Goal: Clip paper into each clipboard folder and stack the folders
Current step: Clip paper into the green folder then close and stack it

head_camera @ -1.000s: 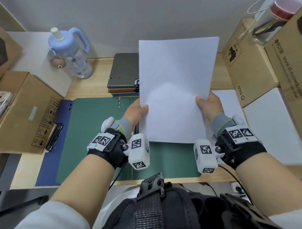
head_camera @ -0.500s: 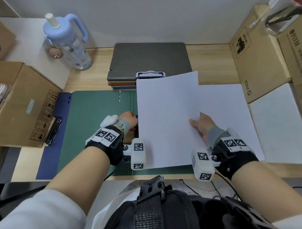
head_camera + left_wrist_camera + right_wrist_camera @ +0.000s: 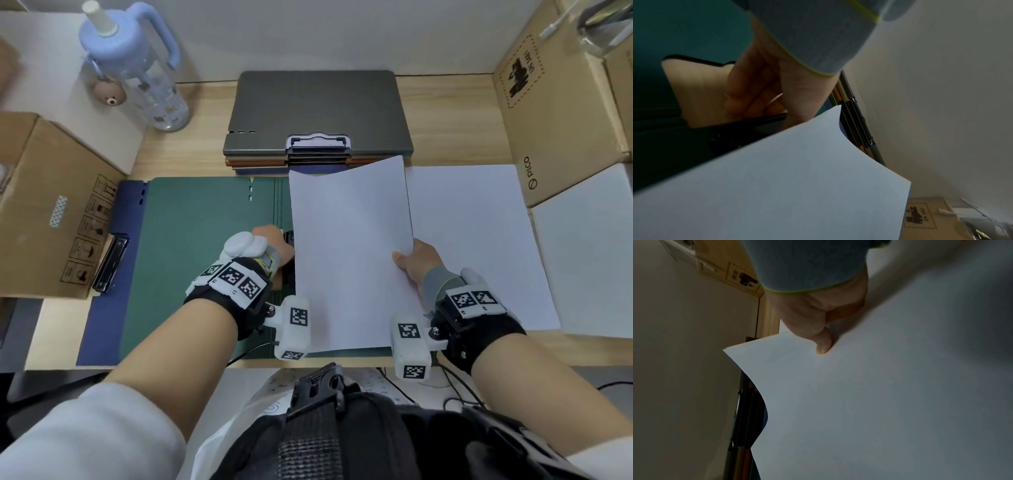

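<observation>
An open green clipboard folder point(image 3: 191, 240) lies on the desk on top of a blue folder point(image 3: 102, 325). My left hand point(image 3: 274, 236) is at the green folder's middle, its fingers point(image 3: 748, 97) curled on the folder's clip point(image 3: 694, 94). My right hand point(image 3: 411, 263) pinches the right edge of a white sheet of paper point(image 3: 349, 253), thumb point(image 3: 822, 344) on top. The sheet hangs slightly curled over the folder's right half, its left edge by the clip. A stack of closed folders point(image 3: 318, 113), grey on top, lies behind.
A pile of loose white paper point(image 3: 479, 246) lies right of the green folder. Cardboard boxes stand at the left point(image 3: 44, 205) and at the right point(image 3: 555, 120). A blue water bottle point(image 3: 137, 68) stands at the back left. The blue folder's clip point(image 3: 109, 263) sticks out at the left.
The sheet came down from upright in front of me to low over the green folder. My left hand let go of it and took hold of the clip.
</observation>
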